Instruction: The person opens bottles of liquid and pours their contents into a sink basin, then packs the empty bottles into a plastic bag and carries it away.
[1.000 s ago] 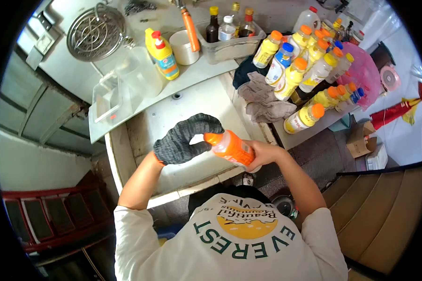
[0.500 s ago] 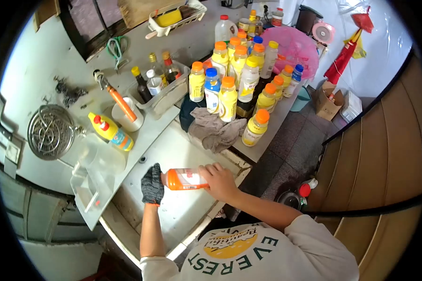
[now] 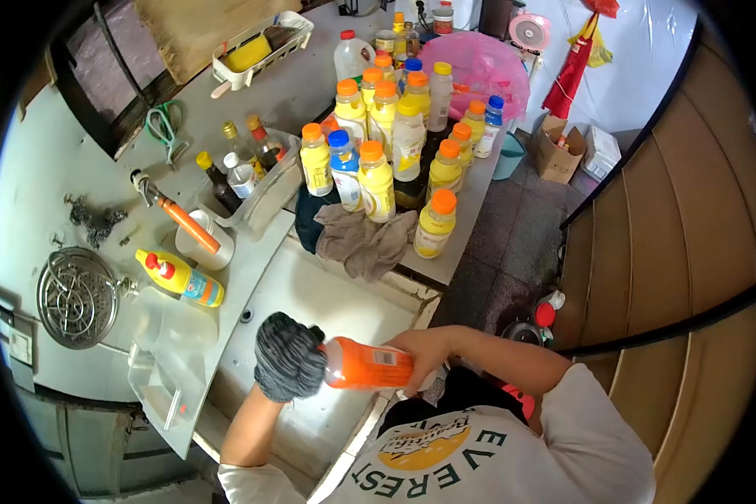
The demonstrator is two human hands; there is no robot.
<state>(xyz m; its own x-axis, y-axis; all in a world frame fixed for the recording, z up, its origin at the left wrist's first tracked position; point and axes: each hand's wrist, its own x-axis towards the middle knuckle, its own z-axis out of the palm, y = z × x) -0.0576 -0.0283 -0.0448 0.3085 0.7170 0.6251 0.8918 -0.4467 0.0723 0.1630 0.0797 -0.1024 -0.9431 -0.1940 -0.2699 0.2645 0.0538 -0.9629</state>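
Over the white sink [image 3: 319, 294], an orange-labelled bottle [image 3: 368, 364] lies nearly level between my hands. My left hand [image 3: 290, 358], in a dark grey knitted glove, is closed around its cap end, hiding the cap. My bare right hand [image 3: 422, 356] grips the bottle's base end. Beyond the sink's right side, a grey rag [image 3: 365, 239] is draped near its edge. Several bottles stand behind the rag, among them a yellow bottle with an orange cap [image 3: 435, 223] nearest to me.
On the left ledge are a yellow cleaner bottle [image 3: 181, 277], a white cup [image 3: 206, 241] and clear plastic containers [image 3: 164, 336]. A bin of sauce bottles [image 3: 265, 197] is behind. A cardboard box [image 3: 558, 151] and a teal bin [image 3: 509, 156] stand on the floor at the right.
The view has swung to the right. The bottle is more level than at first and has its barcode side showing now. My gloved hand has turned at the cap end.
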